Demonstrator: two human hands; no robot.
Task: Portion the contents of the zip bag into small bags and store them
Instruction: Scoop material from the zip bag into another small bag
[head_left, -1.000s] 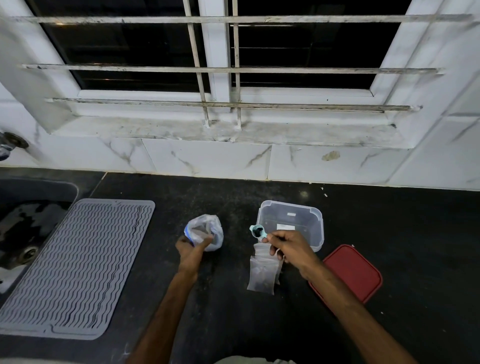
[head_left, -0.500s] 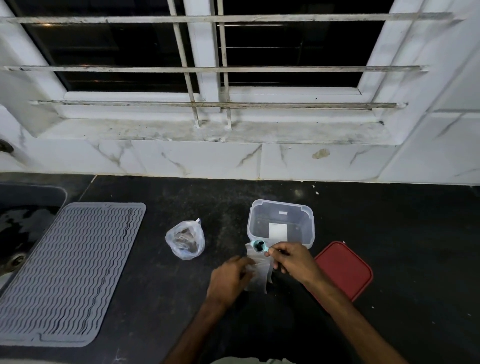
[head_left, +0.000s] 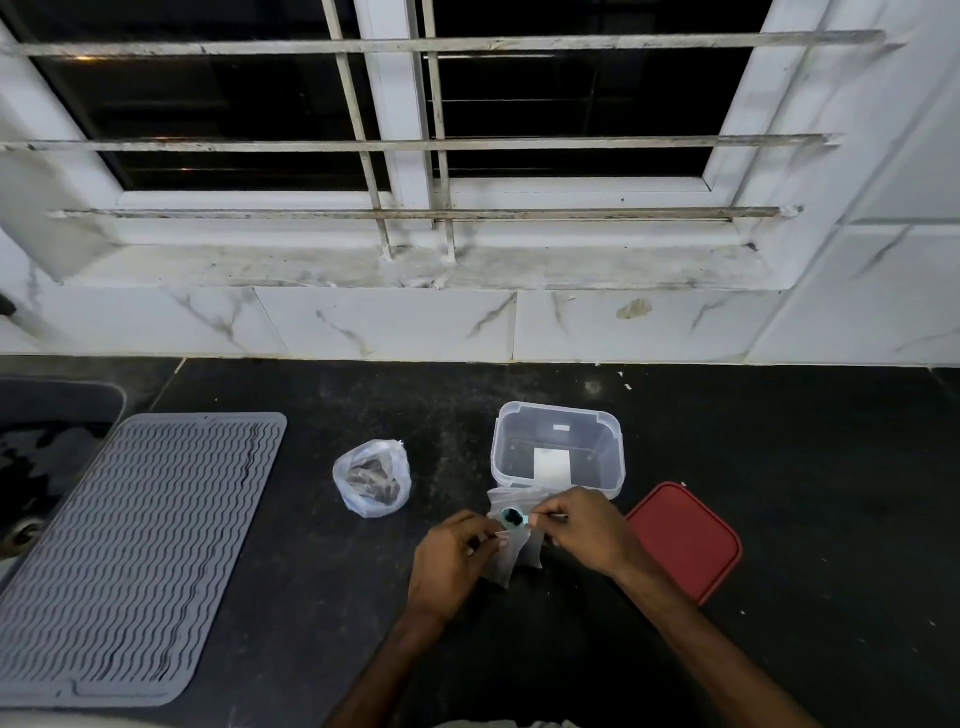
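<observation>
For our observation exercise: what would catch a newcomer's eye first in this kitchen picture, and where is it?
Two hands meet at centre: the left hand pinches a small clear bag, the right hand holds a teal scoop over it. Behind them stands an open clear container, its red lid lying to the right.

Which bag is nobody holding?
The crumpled bag with dark stuff inside, sitting alone left of the clear box. The small flat bags are pinched by the left hand and right hand.
</observation>
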